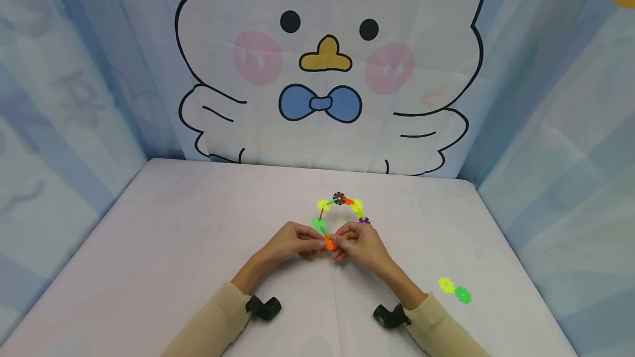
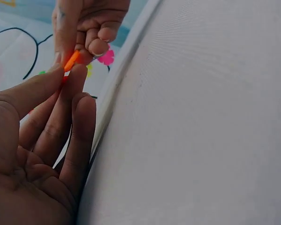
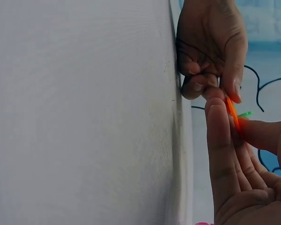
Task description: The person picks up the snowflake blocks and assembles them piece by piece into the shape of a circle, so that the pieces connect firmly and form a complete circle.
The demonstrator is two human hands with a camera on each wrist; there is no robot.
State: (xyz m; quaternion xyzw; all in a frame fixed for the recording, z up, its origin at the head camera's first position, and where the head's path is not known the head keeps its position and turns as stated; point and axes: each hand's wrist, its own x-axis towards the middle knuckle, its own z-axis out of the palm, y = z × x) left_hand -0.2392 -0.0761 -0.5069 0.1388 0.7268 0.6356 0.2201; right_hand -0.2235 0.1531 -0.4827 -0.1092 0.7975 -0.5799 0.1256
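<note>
A ring of linked plastic snowflake discs is held up between two bare hands above the table's middle. At its far side is a brown disc (image 1: 339, 198), with yellow discs (image 1: 356, 208) to either side and a purple one (image 1: 364, 220) by the right hand. On the near side, the left hand (image 1: 295, 241) and right hand (image 1: 362, 244) meet, each pinching at an orange disc (image 3: 234, 115) between thumb and fingers. A green disc (image 1: 318, 225) sits just beyond the left fingertips. Fingers cover part of the ring, so the join there is hidden.
On the white table (image 1: 198, 208), a loose yellow disc (image 1: 446, 285) touches or overlaps a green disc (image 1: 463, 295), right of the right forearm. Black wrist cameras (image 1: 264, 308) stick out from both sleeves. Printed curtains stand behind and at both sides.
</note>
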